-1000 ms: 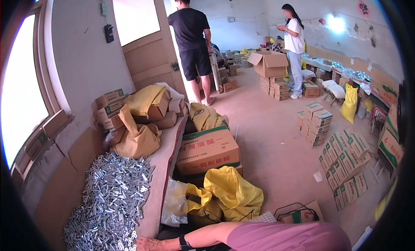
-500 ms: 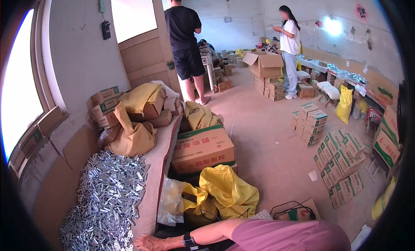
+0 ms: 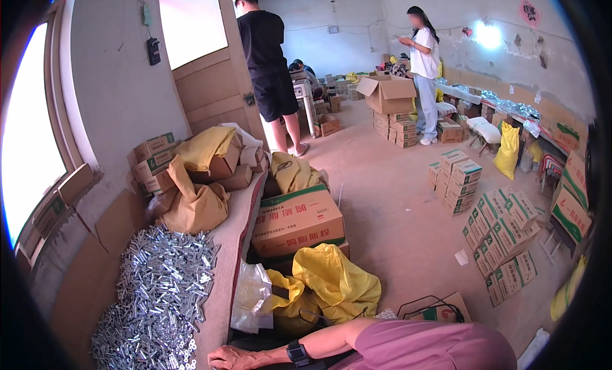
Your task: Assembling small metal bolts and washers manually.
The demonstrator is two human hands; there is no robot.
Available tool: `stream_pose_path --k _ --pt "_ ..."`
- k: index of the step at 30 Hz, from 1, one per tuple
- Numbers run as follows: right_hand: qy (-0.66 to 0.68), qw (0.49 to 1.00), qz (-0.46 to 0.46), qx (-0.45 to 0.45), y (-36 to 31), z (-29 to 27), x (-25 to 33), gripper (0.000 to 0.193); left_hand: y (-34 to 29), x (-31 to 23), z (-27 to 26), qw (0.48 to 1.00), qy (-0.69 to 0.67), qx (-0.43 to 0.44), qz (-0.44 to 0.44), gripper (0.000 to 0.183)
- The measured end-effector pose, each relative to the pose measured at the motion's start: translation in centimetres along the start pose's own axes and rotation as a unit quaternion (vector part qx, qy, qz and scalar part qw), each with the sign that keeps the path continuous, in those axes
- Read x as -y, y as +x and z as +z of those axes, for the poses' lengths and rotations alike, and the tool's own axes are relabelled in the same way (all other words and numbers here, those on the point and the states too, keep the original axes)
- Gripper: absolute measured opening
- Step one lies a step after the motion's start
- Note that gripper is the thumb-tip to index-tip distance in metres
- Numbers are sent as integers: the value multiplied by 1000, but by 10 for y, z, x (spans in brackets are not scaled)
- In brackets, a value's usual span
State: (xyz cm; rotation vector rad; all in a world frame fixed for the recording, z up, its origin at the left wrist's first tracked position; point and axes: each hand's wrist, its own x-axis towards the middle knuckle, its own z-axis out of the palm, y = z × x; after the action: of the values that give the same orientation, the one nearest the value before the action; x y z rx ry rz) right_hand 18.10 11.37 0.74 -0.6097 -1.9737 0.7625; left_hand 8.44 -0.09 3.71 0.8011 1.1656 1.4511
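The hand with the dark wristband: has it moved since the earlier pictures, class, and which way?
Yes. Judged against the pile of metal parts, the hand has shifted right, away from it.

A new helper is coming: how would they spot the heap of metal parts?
Start at the bright window along the picture's left edge, then drop to the long bench below and right. On the bench's near end, in front of the slumped tan bag, lies the heap of metal parts. Unlike the bag, it is a loose, silvery spread of small rod-shaped pieces.
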Motion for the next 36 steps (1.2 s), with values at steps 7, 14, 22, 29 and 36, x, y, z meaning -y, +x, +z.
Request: stream_pose_path --k 7,14,22,29,36 --pt "-39 999 3 -35 -4 -11 22 16 4 1 -6 962 -232 4 -141 21" --pt "-194 944 -243 -110 -1 -3 2 19 11 13 -16 957 -222 -54 -181 20" --pt "48 998 42 -18 -4 -24 47 15 -12 -9 0 996 55 22 66 22" --pt "246 956 121 103 -2 -3 35 22 -23 -23 2 993 72 -44 77 25" --pt "-55 997 -32 42 4 0 31 23 12 8 -12 988 -101 -115 2 24"
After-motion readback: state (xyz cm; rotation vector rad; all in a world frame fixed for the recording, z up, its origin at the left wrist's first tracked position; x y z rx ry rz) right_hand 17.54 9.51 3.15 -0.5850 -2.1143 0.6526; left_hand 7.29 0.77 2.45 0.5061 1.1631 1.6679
